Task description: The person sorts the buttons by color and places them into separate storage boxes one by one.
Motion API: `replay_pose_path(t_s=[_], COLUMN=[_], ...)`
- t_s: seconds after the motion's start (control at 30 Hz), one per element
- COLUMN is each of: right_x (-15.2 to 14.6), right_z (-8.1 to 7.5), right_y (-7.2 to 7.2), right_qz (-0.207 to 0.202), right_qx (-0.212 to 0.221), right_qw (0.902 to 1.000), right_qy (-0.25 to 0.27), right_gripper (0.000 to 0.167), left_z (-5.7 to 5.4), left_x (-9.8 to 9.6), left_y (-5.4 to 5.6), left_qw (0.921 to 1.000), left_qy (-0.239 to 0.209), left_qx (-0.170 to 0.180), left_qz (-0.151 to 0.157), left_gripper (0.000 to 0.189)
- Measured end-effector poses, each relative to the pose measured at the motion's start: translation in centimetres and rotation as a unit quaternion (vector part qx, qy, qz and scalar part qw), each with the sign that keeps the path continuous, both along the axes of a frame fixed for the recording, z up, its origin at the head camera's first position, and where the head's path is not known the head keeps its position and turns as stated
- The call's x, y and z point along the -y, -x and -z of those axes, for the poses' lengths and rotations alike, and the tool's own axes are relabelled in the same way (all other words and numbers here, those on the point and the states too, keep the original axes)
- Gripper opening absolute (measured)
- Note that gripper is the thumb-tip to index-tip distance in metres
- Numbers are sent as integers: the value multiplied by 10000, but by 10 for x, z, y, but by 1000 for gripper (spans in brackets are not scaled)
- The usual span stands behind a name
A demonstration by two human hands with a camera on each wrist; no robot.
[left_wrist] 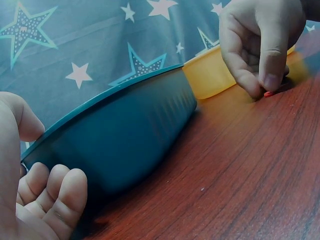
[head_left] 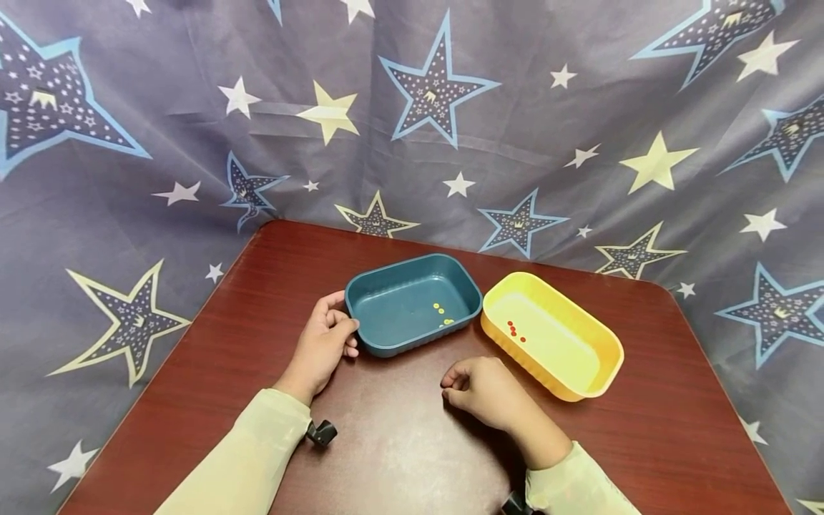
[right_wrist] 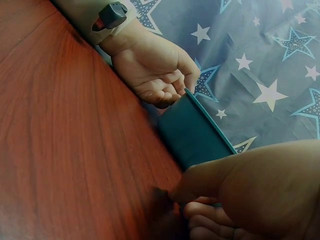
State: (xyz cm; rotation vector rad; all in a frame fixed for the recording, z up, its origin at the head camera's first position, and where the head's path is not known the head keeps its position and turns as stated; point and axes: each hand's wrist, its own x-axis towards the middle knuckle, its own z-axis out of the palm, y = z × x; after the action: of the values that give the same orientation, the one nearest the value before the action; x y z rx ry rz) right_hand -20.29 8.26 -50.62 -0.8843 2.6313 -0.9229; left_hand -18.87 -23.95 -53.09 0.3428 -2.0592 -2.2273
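Observation:
My left hand (head_left: 322, 343) holds the left end of a dark teal plastic tray (head_left: 386, 349), with the thumb at its rim and the other fingers curled against the outer wall. A few small yellow discs (head_left: 440, 310) lie inside the tray toward its right. Just in front of the two trays, my right hand (head_left: 486, 392) is low over the table. Its thumb and index finger pinch a small red disc (left_wrist: 270, 93), which shows at the thumb tip in the left wrist view; the head view hides it.
A yellow tray (head_left: 605, 336) stands angled at the right, its left end close to the teal one. Several red discs (head_left: 513, 330) lie in it. The brown wooden table (head_left: 399, 436) ends at a star-patterned cloth (head_left: 515, 157) behind and at the sides.

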Motion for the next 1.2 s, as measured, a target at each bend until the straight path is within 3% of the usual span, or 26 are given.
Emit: replay_pose_path(t_s=[0.43,0.9,1.07,1.2], right_x=[8,4,3,-1], right_z=[-2,0,0,-3], right_y=[-6,-3,-1,0], right_qz=[-176,-507,-530,-418], right_qx=[-978,-1419,-1401,-1069], right_qw=[9932,9883,9886,9934], right_qy=[-613,-221,-136,36], right_gripper=[20,23,25,27], left_z=[2,1,3,3], left_x=[1,0,0,-1], left_y=[-1,1,1,2], left_qw=[10000,10000,10000,10000], left_qy=[-3,-2,-2,1], left_qx=[-24,-59,-57,-61], left_qz=[-1,25,17,20], left_gripper=[62,63,62,62])
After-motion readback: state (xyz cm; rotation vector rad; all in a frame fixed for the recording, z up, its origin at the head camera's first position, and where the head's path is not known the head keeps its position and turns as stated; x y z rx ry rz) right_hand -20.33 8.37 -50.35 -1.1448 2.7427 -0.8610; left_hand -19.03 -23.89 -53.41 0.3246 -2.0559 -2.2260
